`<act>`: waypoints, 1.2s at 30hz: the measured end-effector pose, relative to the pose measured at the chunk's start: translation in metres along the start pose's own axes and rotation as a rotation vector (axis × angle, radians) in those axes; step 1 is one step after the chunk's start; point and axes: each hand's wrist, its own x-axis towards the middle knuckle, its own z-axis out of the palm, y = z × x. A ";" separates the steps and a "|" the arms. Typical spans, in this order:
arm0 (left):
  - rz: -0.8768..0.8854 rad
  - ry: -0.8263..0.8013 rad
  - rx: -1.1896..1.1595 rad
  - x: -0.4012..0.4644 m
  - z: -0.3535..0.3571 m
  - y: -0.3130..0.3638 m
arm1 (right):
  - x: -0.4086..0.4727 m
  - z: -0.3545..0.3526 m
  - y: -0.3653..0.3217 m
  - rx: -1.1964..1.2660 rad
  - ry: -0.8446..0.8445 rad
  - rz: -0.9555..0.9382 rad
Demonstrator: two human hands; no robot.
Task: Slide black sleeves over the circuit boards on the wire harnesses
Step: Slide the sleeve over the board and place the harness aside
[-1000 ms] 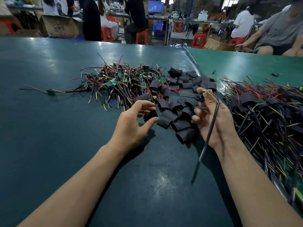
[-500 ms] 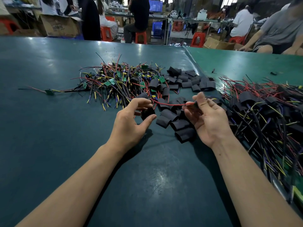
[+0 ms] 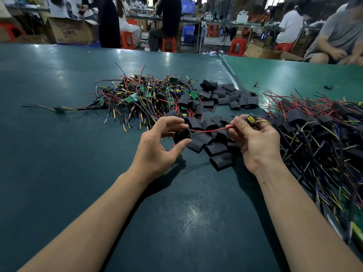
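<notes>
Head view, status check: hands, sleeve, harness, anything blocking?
Left hand pinches black sleeve, mouth open. Right hand grips harness at its circuit board; red wire and a black wire reach the sleeve mouth. Board not yet sleeved. Nothing blocking.

A black sleeve (image 3: pixel 181 136) is held open-ended just left of the loose sleeve pile (image 3: pixel 213 142). A wire harness (image 3: pixel 212 130) stretches above that pile, its red lead reaching the sleeve's mouth, its small circuit board (image 3: pixel 250 119) at the pile's right.
</notes>
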 end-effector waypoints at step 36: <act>0.122 -0.033 0.211 -0.002 0.003 0.015 | -0.033 0.024 0.023 -0.323 -0.354 -0.112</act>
